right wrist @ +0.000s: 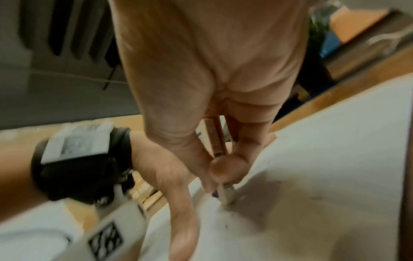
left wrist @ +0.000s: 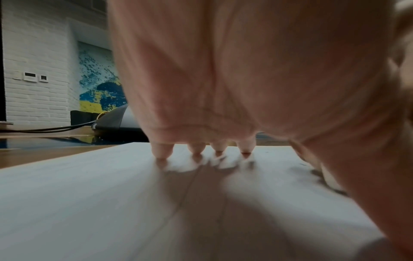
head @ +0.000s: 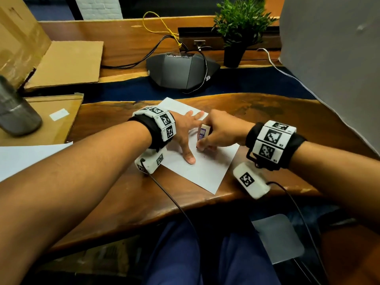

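A white sheet of paper [head: 205, 167] lies on the wooden desk [head: 127, 192]. My left hand [head: 186, 132] lies flat on the paper with fingers spread and thumb stretched toward me; its fingertips [left wrist: 201, 155] press the sheet [left wrist: 111, 203]. My right hand [head: 220, 130] pinches a small white eraser [head: 203, 131] in a printed sleeve, held upright with its lower end on the paper beside the left thumb. In the right wrist view the eraser [right wrist: 225, 192] touches the sheet [right wrist: 312, 194], with dark crumbs around it.
A black conference phone [head: 181, 70] with cables sits beyond the paper. A potted plant [head: 238, 29] stands at the back right. Cardboard [head: 67, 64] and a grey metal bottle [head: 14, 112] are at the left. Another white sheet [head: 26, 155] lies near left. A grey panel [head: 333, 58] stands right.
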The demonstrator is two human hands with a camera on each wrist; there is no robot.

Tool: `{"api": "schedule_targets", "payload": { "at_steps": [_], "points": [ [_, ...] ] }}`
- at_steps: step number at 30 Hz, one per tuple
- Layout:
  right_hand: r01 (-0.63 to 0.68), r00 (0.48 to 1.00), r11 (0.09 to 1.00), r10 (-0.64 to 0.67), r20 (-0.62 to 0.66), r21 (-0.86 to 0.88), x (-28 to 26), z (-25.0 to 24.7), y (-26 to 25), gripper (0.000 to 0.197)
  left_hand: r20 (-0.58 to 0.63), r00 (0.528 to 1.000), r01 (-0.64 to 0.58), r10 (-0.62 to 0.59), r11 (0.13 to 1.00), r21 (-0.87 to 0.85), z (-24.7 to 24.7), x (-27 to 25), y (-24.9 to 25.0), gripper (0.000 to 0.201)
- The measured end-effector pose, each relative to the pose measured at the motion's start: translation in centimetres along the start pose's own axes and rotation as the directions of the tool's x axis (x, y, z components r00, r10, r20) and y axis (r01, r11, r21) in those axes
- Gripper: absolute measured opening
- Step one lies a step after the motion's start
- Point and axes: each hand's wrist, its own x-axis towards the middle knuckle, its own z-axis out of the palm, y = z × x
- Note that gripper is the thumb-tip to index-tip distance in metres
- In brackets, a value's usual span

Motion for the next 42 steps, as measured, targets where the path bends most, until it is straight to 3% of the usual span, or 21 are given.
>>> {"api": "schedule_targets", "payload": {
  "at_steps": [1,4,6,9,11,14,16,19,21,25,32,34,39,42],
  "points": [
    [-0.017,1.0,1.0,0.017,0.018,0.015,0.2,-0.2,0.1,0.026,-0.001,1.0,-0.006,0.005,1.0,-0.008,0.0,0.1,-0.1,0.13],
    [-0.126,0.986,0.986,0.137,-0.099,0.113,1.2,-2.4,1.5,0.025,0.009,1.0,-0.015,0.015,1.0,-0.014,0.2,0.8,-0.3,0.137],
    [-0.104,0.981,0.991,0.116,-0.154,0.085,1.3,-2.3,1.5,0.022,0.016,1.0,-0.012,0.012,1.0,-0.003,0.3,0.8,-0.3,0.139],
    [0.013,0.999,1.0,-0.013,-0.041,-0.005,-0.1,0.1,-0.1,0.02,0.007,1.0,-0.012,0.012,1.0,0.0,0.1,0.4,-0.2,0.13],
    [-0.009,1.0,0.999,0.008,0.018,0.035,0.0,-0.1,0.2,0.024,0.006,1.0,-0.017,0.017,1.0,-0.007,0.1,0.4,-0.2,0.131],
    [-0.137,0.982,0.976,0.156,-0.105,0.167,1.1,-2.6,2.0,0.024,0.008,1.0,-0.023,0.023,1.0,-0.003,0.3,0.8,-0.2,0.137],
    [-0.13,0.974,0.977,0.158,-0.163,0.171,1.0,-2.5,2.2,0.024,0.012,1.0,-0.023,0.023,1.0,0.006,0.4,1.0,-0.5,0.138],
    [-0.017,0.999,0.998,0.02,-0.043,0.062,-0.5,0.3,0.5,0.031,0.017,0.999,-0.032,0.032,0.999,0.014,0.3,1.0,-0.6,0.135],
    [-0.001,1.0,0.998,-0.001,0.031,0.062,-0.7,0.6,0.3,0.033,0.021,0.999,-0.029,0.029,1.0,-0.004,0.2,1.0,-0.5,0.134],
    [-0.112,0.987,0.985,0.126,-0.104,0.131,0.1,-3.0,3.1,0.022,0.04,0.998,-0.037,0.038,0.999,-0.004,0.0,1.1,-0.8,0.139],
    [-0.038,0.999,0.995,0.038,0.003,0.092,-1.2,-3.1,5.7,0.025,0.021,0.999,-0.025,0.025,1.0,-0.016,-1.1,0.6,0.7,0.111],
    [-0.025,1.0,0.992,0.022,0.021,0.124,-1.5,-3.1,6.1,0.024,-0.03,1.0,0.002,-0.001,1.0,0.008,-0.8,0.7,2.7,0.113],
    [-0.079,0.99,0.99,0.092,-0.111,0.116,-2.1,-4.0,7.3,0.02,-0.117,0.991,0.07,-0.064,0.996,0.053,0.4,1.7,5.3,0.129],
    [-0.024,1.0,0.995,0.023,0.009,0.098,-3.0,-2.7,6.7,0.019,-0.076,0.995,0.072,-0.069,0.997,0.039,0.3,1.8,5.4,0.123]
  ]
}}
